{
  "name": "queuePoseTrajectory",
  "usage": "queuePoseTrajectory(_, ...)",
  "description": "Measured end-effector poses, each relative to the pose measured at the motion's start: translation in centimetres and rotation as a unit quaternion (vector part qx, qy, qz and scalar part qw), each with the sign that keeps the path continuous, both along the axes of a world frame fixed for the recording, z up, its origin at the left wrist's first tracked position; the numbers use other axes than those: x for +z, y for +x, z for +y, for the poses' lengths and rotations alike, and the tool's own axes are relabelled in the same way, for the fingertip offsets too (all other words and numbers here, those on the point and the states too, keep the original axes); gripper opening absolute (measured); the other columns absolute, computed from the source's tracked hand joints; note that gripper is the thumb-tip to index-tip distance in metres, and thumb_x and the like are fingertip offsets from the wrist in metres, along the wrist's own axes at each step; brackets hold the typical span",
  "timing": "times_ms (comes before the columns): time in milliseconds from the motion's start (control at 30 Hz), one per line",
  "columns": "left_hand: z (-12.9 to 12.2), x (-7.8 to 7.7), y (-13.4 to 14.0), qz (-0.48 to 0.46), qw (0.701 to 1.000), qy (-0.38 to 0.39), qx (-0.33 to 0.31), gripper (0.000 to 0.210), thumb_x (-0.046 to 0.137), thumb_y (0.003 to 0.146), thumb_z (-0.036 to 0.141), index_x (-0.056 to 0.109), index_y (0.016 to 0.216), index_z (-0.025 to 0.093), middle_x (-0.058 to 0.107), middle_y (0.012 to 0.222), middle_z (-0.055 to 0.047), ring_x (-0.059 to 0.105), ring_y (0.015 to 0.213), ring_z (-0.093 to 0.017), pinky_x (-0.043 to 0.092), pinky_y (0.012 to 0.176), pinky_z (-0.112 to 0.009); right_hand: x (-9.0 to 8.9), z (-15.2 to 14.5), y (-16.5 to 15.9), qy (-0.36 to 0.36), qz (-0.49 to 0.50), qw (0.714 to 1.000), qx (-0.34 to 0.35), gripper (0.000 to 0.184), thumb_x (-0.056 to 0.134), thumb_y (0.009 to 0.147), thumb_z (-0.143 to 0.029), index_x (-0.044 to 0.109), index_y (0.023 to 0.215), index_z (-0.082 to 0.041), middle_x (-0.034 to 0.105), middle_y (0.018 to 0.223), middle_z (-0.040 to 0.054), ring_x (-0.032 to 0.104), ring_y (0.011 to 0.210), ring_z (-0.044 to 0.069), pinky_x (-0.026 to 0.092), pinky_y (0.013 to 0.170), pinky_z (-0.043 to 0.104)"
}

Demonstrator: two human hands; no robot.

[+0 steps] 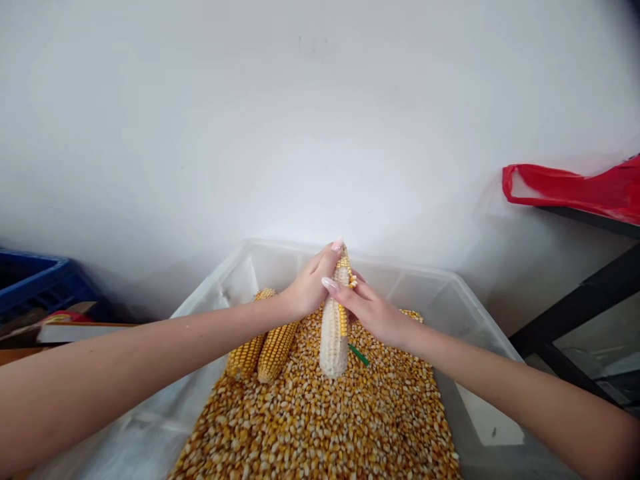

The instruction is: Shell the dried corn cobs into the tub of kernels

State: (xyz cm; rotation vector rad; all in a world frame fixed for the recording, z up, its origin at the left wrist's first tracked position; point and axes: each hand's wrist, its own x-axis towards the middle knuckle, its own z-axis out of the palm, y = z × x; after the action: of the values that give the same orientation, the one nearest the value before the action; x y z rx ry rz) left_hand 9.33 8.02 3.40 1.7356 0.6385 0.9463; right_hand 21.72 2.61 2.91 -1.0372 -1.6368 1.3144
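A partly shelled corn cob is held up over the loose corn kernels. Its lower part is bare and whitish, while yellow kernels remain along the right side and near the tip. My left hand grips the upper end, thumb by the tip. From the right, my right hand is closed around the cob's middle, its thumb lying across the front; the other fingers are partly hidden behind. Two corn cobs covered in kernels lie on the pile at the left, below my left wrist. A green strip pokes out beside the cob.
A translucent plastic bin holds the kernels, its back edge near a white wall. At the left stands a blue crate. On the right, a red plastic bag rests on a dark metal frame.
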Motion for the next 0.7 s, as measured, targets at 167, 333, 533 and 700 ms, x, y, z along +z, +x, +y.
queuePoseTrajectory(167, 0.1, -0.3, 0.0, -0.016, 1.0, -0.01, 0.012, 0.044, 0.028, 0.085, 0.051, 0.056, 0.089, 0.017, 0.061, 0.066, -0.003, 0.058, 0.071, -0.019, 0.046, 0.066, -0.029, -0.1, 0.3, 0.9, -0.064, -0.014, 0.995, 0.071, 0.044, 0.039, 0.083, -0.056, 0.05, 0.107, -0.02, 0.053, 0.098, 0.0047, 0.056, 0.073, 0.01, 0.053, 0.067, 0.027)
queuePoseTrajectory(333, -0.1, 0.1, 0.1, -0.024, 0.999, -0.033, -0.012, 0.047, 0.026, 0.086, 0.05, 0.058, 0.086, 0.015, 0.063, 0.066, -0.004, 0.059, 0.07, -0.018, 0.046, 0.065, -0.028, 0.1, 0.7, 1.7, -0.07, -0.026, 0.991, 0.107, 0.05, 0.038, 0.082, -0.058, 0.046, 0.112, -0.019, 0.054, 0.097, 0.0061, 0.058, 0.075, 0.011, 0.054, 0.07, 0.028)
queuePoseTrajectory(533, -0.3, 0.4, 0.0, -0.017, 0.997, -0.056, -0.047, 0.051, 0.023, 0.087, 0.05, 0.059, 0.084, 0.014, 0.065, 0.067, -0.006, 0.06, 0.067, -0.016, 0.047, 0.065, -0.027, 1.0, 0.1, 1.1, -0.042, -0.042, 0.992, 0.109, 0.044, 0.055, 0.078, -0.047, 0.049, 0.107, -0.015, 0.053, 0.095, 0.0069, 0.057, 0.084, 0.015, 0.054, 0.068, 0.025)
queuePoseTrajectory(700, -0.3, -0.1, 0.0, -0.022, 0.998, -0.042, -0.041, 0.043, 0.027, 0.087, 0.048, 0.055, 0.08, 0.016, 0.064, 0.07, -0.004, 0.059, 0.068, -0.015, 0.046, 0.067, -0.025, 1.5, 0.3, 2.0, -0.106, -0.051, 0.981, 0.152, 0.042, 0.05, 0.082, -0.043, 0.048, 0.11, -0.011, 0.055, 0.101, 0.0102, 0.059, 0.089, 0.016, 0.053, 0.082, 0.032)
